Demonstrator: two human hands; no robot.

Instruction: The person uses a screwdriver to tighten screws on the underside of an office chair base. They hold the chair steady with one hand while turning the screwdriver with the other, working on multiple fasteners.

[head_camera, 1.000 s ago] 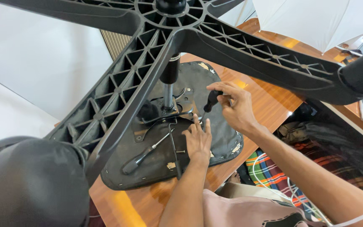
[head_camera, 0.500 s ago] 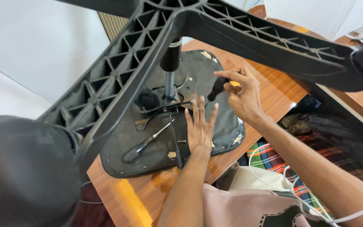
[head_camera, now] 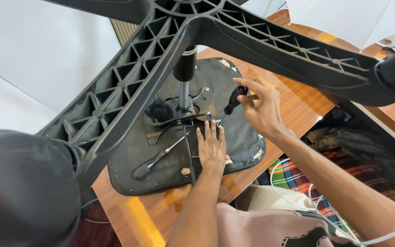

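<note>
Since a moment ago the right hand [head_camera: 260,106] has lifted a little with the black knob [head_camera: 235,99], while the left hand [head_camera: 211,147] has stayed flat on the upturned seat [head_camera: 234,137].

At far left a dark caster [head_camera: 24,192] fills the corner, and the ribbed star base [head_camera: 161,59] spreads overhead from it. Below lies the seat, underside up, on the wooden counter [head_camera: 298,96]. A long lever [head_camera: 156,160] runs across the seat's left half toward the metal plate [head_camera: 193,110], where the gas column [head_camera: 184,82] rises to the base. The left hand rests palm down, fingers straight and close together, holding nothing, just right of the lever's rod. Further right, the right hand pinches the knob between thumb and fingertips, above the seat's right part. A plaid cloth [head_camera: 293,178] lies below the counter edge at right.
</note>
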